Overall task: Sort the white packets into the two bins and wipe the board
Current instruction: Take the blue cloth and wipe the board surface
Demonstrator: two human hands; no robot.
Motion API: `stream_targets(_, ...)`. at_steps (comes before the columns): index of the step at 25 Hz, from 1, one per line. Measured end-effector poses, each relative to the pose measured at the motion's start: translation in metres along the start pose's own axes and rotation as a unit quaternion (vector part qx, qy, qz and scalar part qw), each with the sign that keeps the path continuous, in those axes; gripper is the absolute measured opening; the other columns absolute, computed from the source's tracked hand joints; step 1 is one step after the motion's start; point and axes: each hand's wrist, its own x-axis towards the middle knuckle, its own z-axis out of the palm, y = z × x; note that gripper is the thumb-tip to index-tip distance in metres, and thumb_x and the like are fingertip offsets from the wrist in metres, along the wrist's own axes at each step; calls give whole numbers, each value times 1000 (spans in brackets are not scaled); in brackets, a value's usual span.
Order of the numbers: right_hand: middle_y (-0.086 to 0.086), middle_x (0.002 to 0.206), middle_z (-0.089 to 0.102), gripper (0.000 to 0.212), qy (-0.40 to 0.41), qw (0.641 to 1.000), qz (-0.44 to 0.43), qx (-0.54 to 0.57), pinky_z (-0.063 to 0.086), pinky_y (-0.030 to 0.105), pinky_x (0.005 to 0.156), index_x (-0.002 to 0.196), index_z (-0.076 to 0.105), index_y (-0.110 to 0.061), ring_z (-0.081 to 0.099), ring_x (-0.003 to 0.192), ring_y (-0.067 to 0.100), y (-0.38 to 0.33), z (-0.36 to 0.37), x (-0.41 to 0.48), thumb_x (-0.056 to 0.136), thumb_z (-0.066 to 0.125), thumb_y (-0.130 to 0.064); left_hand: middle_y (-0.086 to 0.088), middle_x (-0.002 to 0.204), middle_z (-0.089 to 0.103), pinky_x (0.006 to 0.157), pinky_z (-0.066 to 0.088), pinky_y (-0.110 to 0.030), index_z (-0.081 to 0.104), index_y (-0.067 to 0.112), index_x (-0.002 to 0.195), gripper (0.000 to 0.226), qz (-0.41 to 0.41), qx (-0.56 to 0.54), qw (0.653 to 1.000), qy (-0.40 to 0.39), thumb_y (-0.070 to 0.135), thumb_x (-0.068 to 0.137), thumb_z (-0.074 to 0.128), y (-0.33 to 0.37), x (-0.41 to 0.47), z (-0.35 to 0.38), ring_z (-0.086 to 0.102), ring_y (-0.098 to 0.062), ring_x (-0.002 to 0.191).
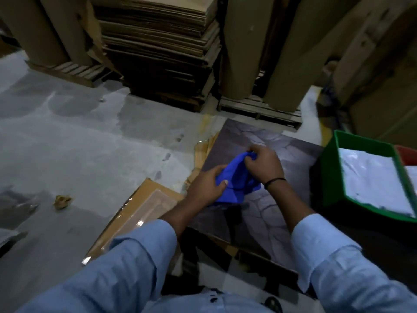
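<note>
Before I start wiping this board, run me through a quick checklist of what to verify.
1. Grip on the blue cloth: ok, the left hand and the right hand both hold it.
2. Cloth opened flat for wiping: not ok, it is bunched between the hands.
3. Packets off the board: ok on the part that shows.
4. Sorted white packets in the green bin: ok, they lie inside.
5. Contents of the red bin: cannot tell, only its corner shows.
</note>
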Motion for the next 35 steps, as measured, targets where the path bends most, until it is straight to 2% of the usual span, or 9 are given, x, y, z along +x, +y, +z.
stream_targets(8, 9, 129, 56, 32, -141, 961, 67, -228, 44, 42, 99, 104, 72, -21, 45, 119, 37, 104, 42, -67, 74, 64, -26, 0, 125, 70, 95, 53, -41, 61, 31, 135, 53, 2, 154, 987, -43, 32, 83, 63, -52, -28, 45, 65, -30, 112)
stream_targets(13, 17, 134, 55, 47, -102, 978, -68, -166, 47, 45, 97, 121, 64, -14, 50, 120, 41, 88, 65, -55, 76, 56, -20, -1, 114, 63, 88, 53, -40, 62, 29, 130, 47, -3, 160, 987, -16, 30, 84, 62, -66, -32, 43, 64, -28, 105)
stream_targets(18, 7, 152, 40, 72, -274, 906, -142, -288, 27, 53, 112, 150, 35, -22, 33, 141, 33, 68, 89, -41, 86, 63, -39, 0, 115, 59, 91, 52, -42, 61, 32, 129, 45, -28, 148, 989, -14, 32, 84, 60, -73, -32, 37, 63, -29, 105)
stream_targets(21, 11, 134, 56, 49, -239, 926, -72, -283, 36, 47, 102, 131, 50, -18, 54, 121, 31, 64, 92, -42, 92, 56, -47, -1, 122, 59, 95, 51, -41, 61, 30, 131, 45, -47, 141, 989, -3, 29, 86, 62, -80, -34, 33, 62, -28, 110)
stream_targets(23, 16, 119, 66, 45, -198, 974, 32, -106, 44, 37, 86, 116, 59, -13, 63, 106, 33, 61, 84, -43, 93, 58, -52, -1, 126, 59, 97, 51, -41, 61, 28, 133, 46, -55, 137, 989, 6, 29, 87, 63, -85, -35, 30, 62, -28, 112)
stream_targets(26, 10, 88, 68, 37, -152, 964, 150, 160, 38, 29, 63, 78, 59, -18, 62, 86, 24, 63, 72, -46, 94, 57, -51, -3, 126, 60, 96, 51, -41, 63, 27, 132, 46, -55, 126, 991, 7, 29, 86, 63, -90, -35, 30, 62, -30, 113)
stream_targets(30, 21, 111, 63, 51, -102, 976, 190, -19, 49, 41, 87, 105, 60, -7, 61, 106, 40, 88, 70, -54, 92, 52, -57, -3, 123, 62, 94, 52, -40, 63, 26, 131, 45, -49, 117, 992, 5, 31, 86, 62, -85, -32, 35, 63, -29, 111)
stream_targets(33, 17, 110, 57, 51, -3, 994, 32, -100, 50, 47, 85, 110, 59, -13, 57, 101, 41, 84, 69, -67, 87, 48, -57, -3, 120, 63, 94, 52, -40, 65, 25, 129, 43, -44, 114, 993, 2, 31, 86, 63, -82, -34, 43, 64, -29, 109)
stream_targets(35, 12, 113, 55, 69, -48, 989, -24, -134, 49, 45, 83, 115, 56, -17, 55, 101, 37, 62, 79, -80, 82, 40, -76, -4, 121, 64, 95, 52, -40, 65, 24, 129, 43, -47, 110, 993, -6, 29, 87, 64, -82, -37, 48, 64, -29, 110)
